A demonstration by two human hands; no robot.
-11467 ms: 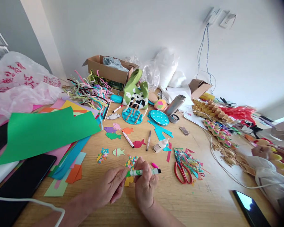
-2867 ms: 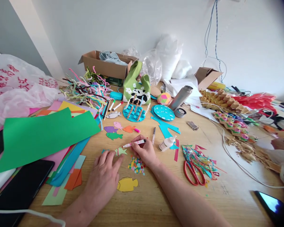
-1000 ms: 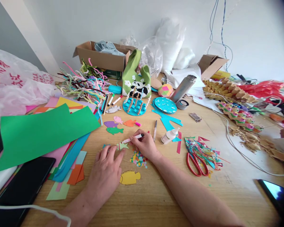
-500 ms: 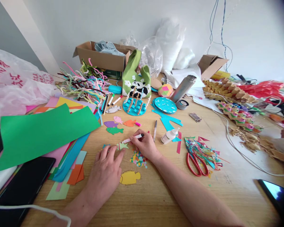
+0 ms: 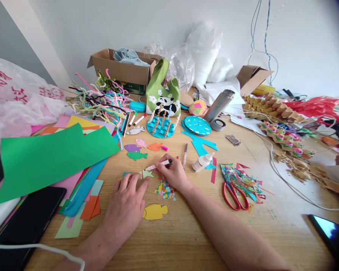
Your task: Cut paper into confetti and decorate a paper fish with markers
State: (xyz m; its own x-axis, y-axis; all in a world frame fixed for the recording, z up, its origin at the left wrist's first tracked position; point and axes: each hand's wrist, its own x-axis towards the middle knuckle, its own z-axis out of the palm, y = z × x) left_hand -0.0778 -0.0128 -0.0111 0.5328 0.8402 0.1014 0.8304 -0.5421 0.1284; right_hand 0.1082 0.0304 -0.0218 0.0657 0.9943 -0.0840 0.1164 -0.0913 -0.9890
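Note:
My left hand (image 5: 126,203) lies flat on the wooden table (image 5: 192,241), fingers spread, its fingertips pressing on a small pale green paper fish (image 5: 145,174). My right hand (image 5: 173,174) is closed round a pink marker (image 5: 159,165) whose tip touches that fish. A yellow paper fish (image 5: 154,212) lies just right of my left hand. A heap of coloured paper dots (image 5: 165,189) sits under my right wrist.
Purple, green, pink and orange paper fish (image 5: 136,149) lie further back. Red scissors (image 5: 234,195) and paper scraps lie to the right, a glue bottle (image 5: 202,162) and a pen (image 5: 184,155) beside my right hand. Green paper sheets (image 5: 51,158), a black tablet (image 5: 25,222) left. Phone (image 5: 327,235) right.
Long ago both hands held a green marker near the table's front. Over the last second nothing has visibly moved; the pink marker stays on the small fish.

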